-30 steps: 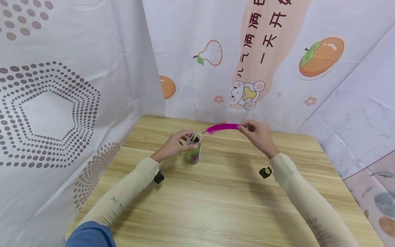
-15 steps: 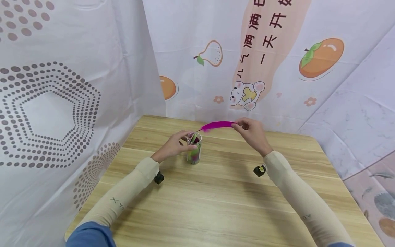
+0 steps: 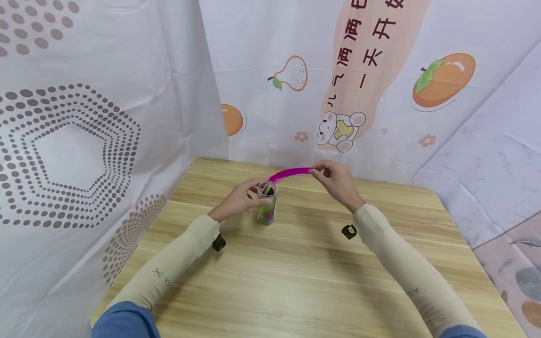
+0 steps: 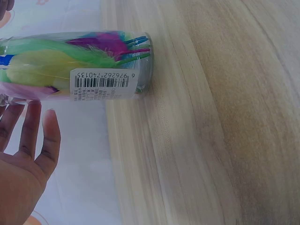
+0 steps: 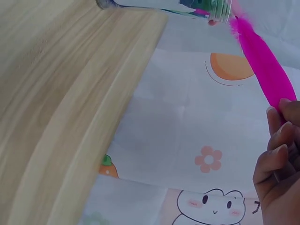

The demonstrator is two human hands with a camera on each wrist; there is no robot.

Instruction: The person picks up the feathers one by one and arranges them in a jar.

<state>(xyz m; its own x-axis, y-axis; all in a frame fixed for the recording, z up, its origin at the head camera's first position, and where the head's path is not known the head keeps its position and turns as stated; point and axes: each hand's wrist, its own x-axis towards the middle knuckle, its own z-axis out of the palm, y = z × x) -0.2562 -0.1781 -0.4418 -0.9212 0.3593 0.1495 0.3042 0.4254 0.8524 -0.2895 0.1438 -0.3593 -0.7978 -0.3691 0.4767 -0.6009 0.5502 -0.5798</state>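
A clear glass jar (image 3: pixel 267 213) stands upright on the wooden table, packed with coloured feathers (image 4: pixel 44 65) in green, yellow, blue and magenta. A white barcode label (image 4: pixel 101 83) is stuck on its side. My left hand (image 3: pixel 241 202) holds the jar near its top, thumb in front and fingers round behind. My right hand (image 3: pixel 338 183) pinches a bright magenta feather (image 5: pixel 262 61) by its tip between thumb and forefinger. The feather lies nearly level in the air, its quill end right at the jar's threaded mouth (image 5: pixel 219 9).
The light wood table (image 3: pixel 296 281) spreads toward me from the jar. A white printed curtain (image 3: pixel 262 117) hangs along its back edge, and a dotted curtain (image 3: pixel 67 155) on the left. Black wrist cameras (image 3: pixel 349 231) hang below both wrists.
My right hand has moved left, bringing the magenta feather's quill end from beside the jar to its mouth. The left hand and jar have stayed in place.
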